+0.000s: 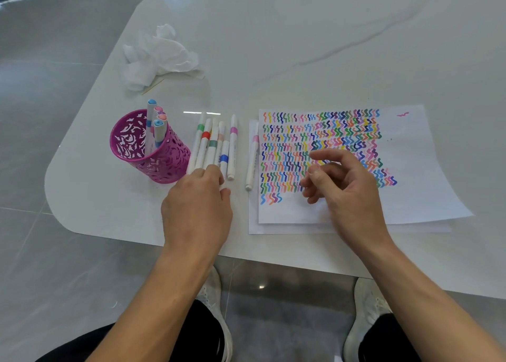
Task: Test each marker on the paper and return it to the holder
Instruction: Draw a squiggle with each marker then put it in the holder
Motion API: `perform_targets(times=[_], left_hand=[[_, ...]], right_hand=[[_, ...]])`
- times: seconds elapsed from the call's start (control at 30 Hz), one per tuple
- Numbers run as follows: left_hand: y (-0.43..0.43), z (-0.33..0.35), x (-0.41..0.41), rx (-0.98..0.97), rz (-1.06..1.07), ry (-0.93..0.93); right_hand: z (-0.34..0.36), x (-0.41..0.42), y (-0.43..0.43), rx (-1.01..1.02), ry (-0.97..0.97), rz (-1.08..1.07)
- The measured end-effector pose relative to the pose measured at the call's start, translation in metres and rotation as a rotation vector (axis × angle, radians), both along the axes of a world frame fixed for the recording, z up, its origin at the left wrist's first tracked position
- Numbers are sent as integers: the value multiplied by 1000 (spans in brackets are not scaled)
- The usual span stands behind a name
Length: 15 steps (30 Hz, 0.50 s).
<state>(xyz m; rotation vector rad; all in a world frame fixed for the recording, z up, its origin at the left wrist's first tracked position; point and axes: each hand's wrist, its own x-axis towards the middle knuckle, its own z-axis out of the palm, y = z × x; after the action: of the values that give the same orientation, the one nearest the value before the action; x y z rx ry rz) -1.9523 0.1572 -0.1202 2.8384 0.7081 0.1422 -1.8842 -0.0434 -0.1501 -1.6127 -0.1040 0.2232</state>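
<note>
A magenta cut-out holder [164,159] stands at the left with several markers [156,126] upright in it. Several white markers [212,145] with coloured bands lie side by side on the table beside it. One pink-banded marker [253,159] lies along the left edge of the paper [416,170], which is covered in rows of coloured squiggles. My left hand [198,208] rests palm down with its fingertips on the near ends of the lying markers. My right hand [345,189] hovers over the paper, fingers loosely curled and holding nothing.
A crumpled white tissue [158,55] and a thin wooden stick [153,86] lie at the back left. More sheets lie under the top paper. The white table [328,46] has a rounded left corner; my shoes and grey floor show below its near edge.
</note>
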Motion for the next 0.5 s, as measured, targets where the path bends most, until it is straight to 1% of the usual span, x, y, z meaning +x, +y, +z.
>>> perform_targets(times=[0.17, 0.3, 0.5], left_hand=[[-6, 3, -1, 40, 28, 51], [-7, 4, -1, 1, 33, 57], [-4, 11, -2, -83, 37, -40]], right_hand=[[-1, 1, -1, -9, -10, -2], [-2, 1, 0, 0, -11, -3], [-1, 1, 0, -21, -7, -5]])
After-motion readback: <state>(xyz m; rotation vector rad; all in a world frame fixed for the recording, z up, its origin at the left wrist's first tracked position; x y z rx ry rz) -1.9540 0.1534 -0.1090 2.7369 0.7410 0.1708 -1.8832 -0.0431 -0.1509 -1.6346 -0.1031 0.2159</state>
